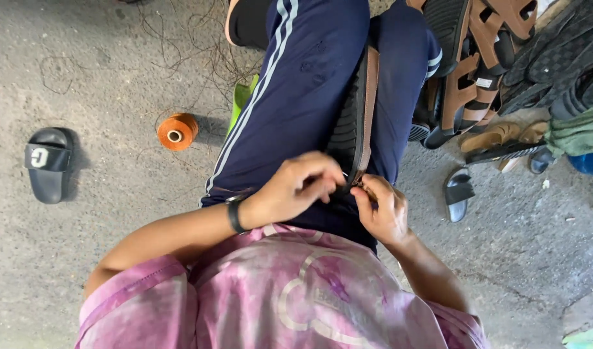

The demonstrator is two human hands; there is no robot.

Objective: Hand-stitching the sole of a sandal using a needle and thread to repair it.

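A sandal [356, 116] with a black ridged sole and a tan edge stands on its side, clamped between my knees in dark blue track trousers. My left hand [301, 186] pinches at the near end of the sandal, fingers closed on something small that I cannot make out. My right hand [382, 210] grips the same near end from the right side, fingers curled against the tan edge. Both hands touch each other at the sandal's heel. A black band sits on my left wrist.
An orange thread spool [177, 131] lies on the concrete floor to the left, with loose thread strands scattered behind it. A black slide sandal [48, 163] lies far left. A pile of brown and black sandals [484, 77] fills the upper right; one black slipper [458, 192] lies beside it.
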